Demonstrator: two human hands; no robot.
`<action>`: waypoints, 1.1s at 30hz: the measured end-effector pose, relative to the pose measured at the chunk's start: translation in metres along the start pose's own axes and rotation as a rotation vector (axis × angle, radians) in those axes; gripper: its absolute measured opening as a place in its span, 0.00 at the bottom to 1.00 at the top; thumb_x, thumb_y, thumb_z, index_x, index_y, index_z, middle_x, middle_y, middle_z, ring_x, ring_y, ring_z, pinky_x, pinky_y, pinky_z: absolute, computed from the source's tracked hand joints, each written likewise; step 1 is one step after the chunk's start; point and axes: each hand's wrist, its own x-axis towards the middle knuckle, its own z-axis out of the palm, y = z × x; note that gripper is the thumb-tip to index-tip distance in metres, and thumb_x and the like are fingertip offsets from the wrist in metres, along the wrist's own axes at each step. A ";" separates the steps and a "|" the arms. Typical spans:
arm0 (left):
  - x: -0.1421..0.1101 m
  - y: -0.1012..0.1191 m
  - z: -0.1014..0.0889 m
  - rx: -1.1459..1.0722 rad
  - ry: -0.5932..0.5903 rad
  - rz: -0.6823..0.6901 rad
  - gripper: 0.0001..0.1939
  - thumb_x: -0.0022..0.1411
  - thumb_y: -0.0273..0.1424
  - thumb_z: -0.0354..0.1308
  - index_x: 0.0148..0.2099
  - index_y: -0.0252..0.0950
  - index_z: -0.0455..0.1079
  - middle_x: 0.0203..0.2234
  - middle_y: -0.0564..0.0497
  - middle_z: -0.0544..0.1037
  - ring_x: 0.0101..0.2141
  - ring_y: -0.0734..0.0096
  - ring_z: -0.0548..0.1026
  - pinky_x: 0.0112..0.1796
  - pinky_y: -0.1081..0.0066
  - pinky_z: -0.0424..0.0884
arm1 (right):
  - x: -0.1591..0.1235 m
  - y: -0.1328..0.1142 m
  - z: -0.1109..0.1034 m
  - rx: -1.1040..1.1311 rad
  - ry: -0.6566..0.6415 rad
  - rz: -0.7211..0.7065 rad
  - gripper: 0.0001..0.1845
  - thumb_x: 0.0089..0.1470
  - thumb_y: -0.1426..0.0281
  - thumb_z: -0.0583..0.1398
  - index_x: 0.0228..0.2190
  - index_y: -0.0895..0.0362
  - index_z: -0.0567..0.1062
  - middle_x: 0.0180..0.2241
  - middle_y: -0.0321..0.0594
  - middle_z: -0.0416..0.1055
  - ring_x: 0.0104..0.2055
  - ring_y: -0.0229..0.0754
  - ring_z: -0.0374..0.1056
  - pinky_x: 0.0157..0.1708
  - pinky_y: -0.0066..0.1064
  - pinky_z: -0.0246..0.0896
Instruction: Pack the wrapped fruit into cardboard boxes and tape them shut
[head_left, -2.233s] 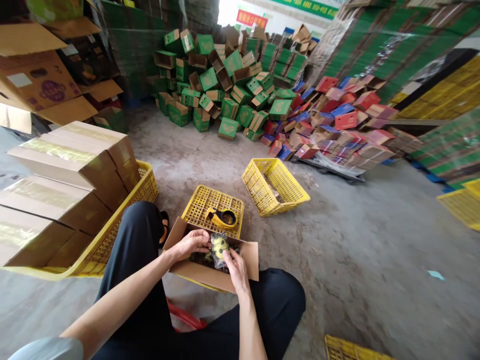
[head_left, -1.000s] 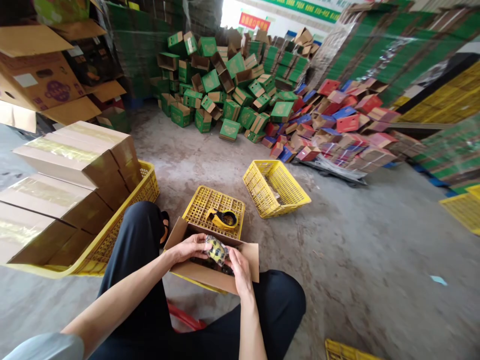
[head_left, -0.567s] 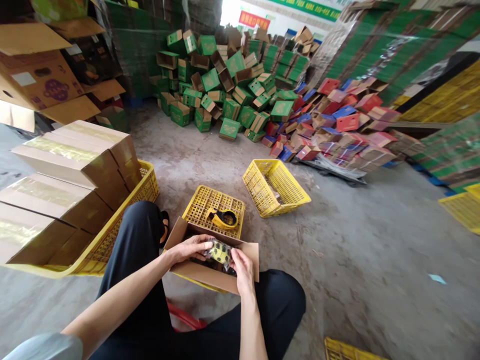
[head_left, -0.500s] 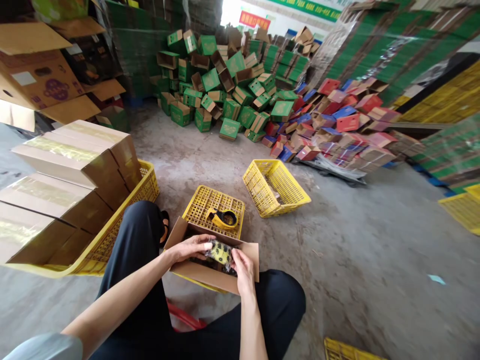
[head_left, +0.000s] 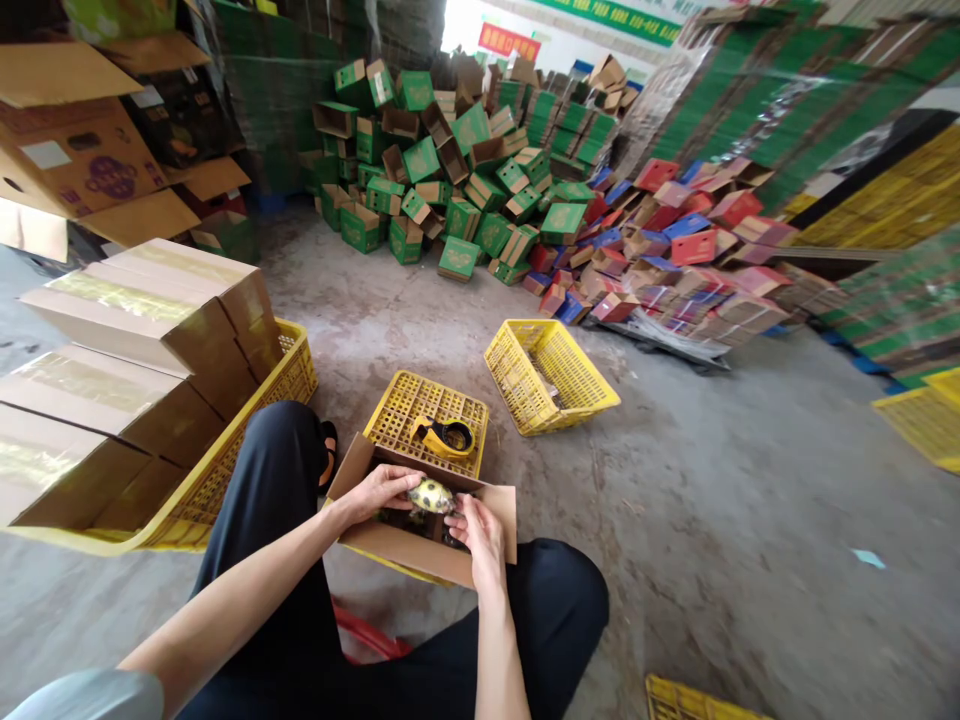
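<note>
Between my two hands is a small turtle (head_left: pixel 433 495), its yellow, dark-spotted underside facing up. My left hand (head_left: pixel 381 492) pinches it at its left end, while the fingers of my right hand (head_left: pixel 480 530) grip its right end. They hold it just over an open cardboard box (head_left: pixel 416 552) that sits between my knees. Dark contents show inside the box, too shaded to make out. Behind the box, a yellow and black tape dispenser (head_left: pixel 444 437) lies on an upturned yellow crate (head_left: pixel 390 405).
Left of my leg, a large yellow crate (head_left: pixel 195 490) holds several taped cartons (head_left: pixel 142 300). Another yellow crate (head_left: pixel 555 380) stands tilted ahead on the concrete floor. Farther back are heaps of green boxes (head_left: pixel 457 255) and red and blue boxes (head_left: pixel 694 245).
The turtle has been turned and shifted slightly left and up between my fingers. Both hands keep hold of it, with the right hand a little farther left.
</note>
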 end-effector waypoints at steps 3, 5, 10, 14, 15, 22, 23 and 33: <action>0.001 -0.001 -0.003 0.014 0.044 -0.011 0.34 0.51 0.55 0.74 0.47 0.30 0.82 0.43 0.40 0.84 0.38 0.62 0.83 0.44 0.64 0.80 | -0.001 -0.001 -0.003 0.010 -0.072 -0.127 0.36 0.40 0.44 0.74 0.46 0.52 0.85 0.52 0.50 0.81 0.56 0.60 0.77 0.49 0.45 0.78; 0.001 -0.001 -0.003 0.042 0.053 -0.026 0.35 0.51 0.56 0.73 0.46 0.30 0.82 0.41 0.40 0.84 0.34 0.64 0.83 0.43 0.65 0.80 | -0.003 -0.004 -0.003 -0.033 -0.151 -0.199 0.34 0.42 0.48 0.75 0.49 0.50 0.84 0.56 0.47 0.79 0.63 0.60 0.70 0.59 0.48 0.71; 0.000 -0.004 -0.001 0.135 0.052 -0.075 0.37 0.52 0.61 0.69 0.42 0.29 0.81 0.35 0.41 0.84 0.30 0.66 0.82 0.37 0.70 0.79 | -0.008 -0.010 0.002 -0.109 -0.206 -0.186 0.31 0.44 0.47 0.74 0.45 0.52 0.86 0.50 0.48 0.82 0.55 0.61 0.77 0.58 0.51 0.72; 0.000 -0.002 -0.002 0.199 0.021 -0.074 0.38 0.53 0.64 0.66 0.42 0.30 0.80 0.23 0.48 0.79 0.23 0.72 0.76 0.27 0.76 0.70 | -0.008 -0.010 0.002 -0.081 -0.090 -0.111 0.36 0.41 0.40 0.73 0.41 0.55 0.87 0.44 0.50 0.84 0.49 0.62 0.80 0.48 0.49 0.79; 0.001 -0.002 -0.004 0.221 -0.003 -0.055 0.37 0.53 0.63 0.66 0.41 0.31 0.79 0.20 0.52 0.75 0.20 0.75 0.72 0.24 0.77 0.66 | -0.008 -0.010 0.002 -0.063 -0.068 -0.101 0.36 0.40 0.40 0.73 0.41 0.55 0.87 0.43 0.50 0.85 0.48 0.62 0.80 0.46 0.48 0.80; 0.000 -0.001 -0.004 0.183 -0.086 -0.049 0.31 0.56 0.58 0.68 0.43 0.32 0.79 0.33 0.47 0.80 0.32 0.71 0.75 0.30 0.77 0.69 | -0.012 -0.013 0.004 0.003 -0.049 -0.101 0.34 0.40 0.41 0.74 0.38 0.56 0.87 0.38 0.48 0.85 0.39 0.58 0.81 0.37 0.43 0.80; -0.001 -0.001 -0.003 0.130 -0.113 -0.050 0.31 0.56 0.56 0.70 0.47 0.34 0.79 0.39 0.46 0.81 0.37 0.69 0.77 0.34 0.75 0.73 | -0.012 -0.014 0.005 0.004 -0.050 -0.101 0.34 0.39 0.41 0.74 0.38 0.56 0.87 0.38 0.48 0.85 0.39 0.58 0.81 0.36 0.43 0.80; 0.002 -0.006 0.001 -0.052 -0.087 -0.071 0.29 0.52 0.52 0.75 0.43 0.31 0.78 0.35 0.46 0.80 0.34 0.69 0.79 0.35 0.71 0.78 | -0.008 -0.008 0.006 0.009 -0.026 -0.055 0.35 0.36 0.40 0.74 0.35 0.56 0.85 0.34 0.47 0.84 0.35 0.55 0.80 0.32 0.40 0.77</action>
